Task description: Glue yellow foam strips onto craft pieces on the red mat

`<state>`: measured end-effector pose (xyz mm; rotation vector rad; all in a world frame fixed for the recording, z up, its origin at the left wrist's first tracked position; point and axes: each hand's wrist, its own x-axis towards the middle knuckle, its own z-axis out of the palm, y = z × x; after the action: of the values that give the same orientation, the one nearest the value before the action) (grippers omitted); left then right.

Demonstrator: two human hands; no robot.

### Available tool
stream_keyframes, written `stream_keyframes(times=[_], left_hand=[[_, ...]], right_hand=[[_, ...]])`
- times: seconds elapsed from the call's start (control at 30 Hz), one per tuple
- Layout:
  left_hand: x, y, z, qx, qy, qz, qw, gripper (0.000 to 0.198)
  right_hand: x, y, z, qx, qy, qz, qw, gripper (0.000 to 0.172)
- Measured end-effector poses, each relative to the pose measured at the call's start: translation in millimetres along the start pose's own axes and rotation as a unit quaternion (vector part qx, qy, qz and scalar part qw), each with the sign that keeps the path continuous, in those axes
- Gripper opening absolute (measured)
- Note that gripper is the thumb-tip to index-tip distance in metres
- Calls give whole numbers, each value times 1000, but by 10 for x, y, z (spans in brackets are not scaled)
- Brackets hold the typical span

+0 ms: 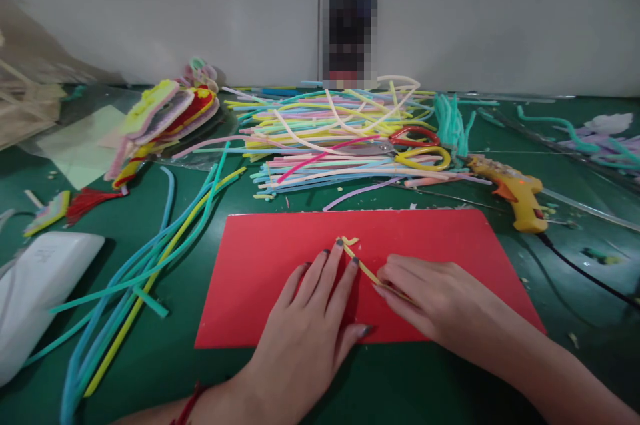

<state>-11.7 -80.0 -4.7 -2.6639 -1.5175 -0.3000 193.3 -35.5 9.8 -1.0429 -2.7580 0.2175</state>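
Note:
A red card [400,231] lies flat in front of me. My left hand [305,325] rests on it palm down with fingers stretched and spread; its fingertips touch the upper end of a thin pale-yellow strip [369,271]. My right hand [440,298] is closed, thumb and fingers pinching the strip's lower part, which runs partly hidden under the fingers. The strip slants down to the right across the card. A small yellow scrap [352,240] lies just beyond my left fingertips.
Behind the card lies a pile of coloured pipe cleaners [300,175], with scissors [420,158] on top. A yellow glue gun [525,205] with a lit red light is at right. Loose blue, green and yellow stems [150,271], a white device [45,298] and fuzzy crafts [160,121] lie left.

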Motion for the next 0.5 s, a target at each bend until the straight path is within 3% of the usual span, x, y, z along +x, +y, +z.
stream_keyframes(times=[0.23, 0.4, 0.5], left_hand=[[13, 2, -17, 7, -4, 2, 1000, 51], [16, 4, -15, 0, -8, 0, 1000, 52], [20, 9, -23, -15, 3, -2, 1000, 50]], right_hand=[[-21, -41, -9, -76, 70, -31, 994, 29], [63, -175, 96, -41, 84, 98, 991, 26], [112, -215, 169, -45, 92, 136, 986, 30]])
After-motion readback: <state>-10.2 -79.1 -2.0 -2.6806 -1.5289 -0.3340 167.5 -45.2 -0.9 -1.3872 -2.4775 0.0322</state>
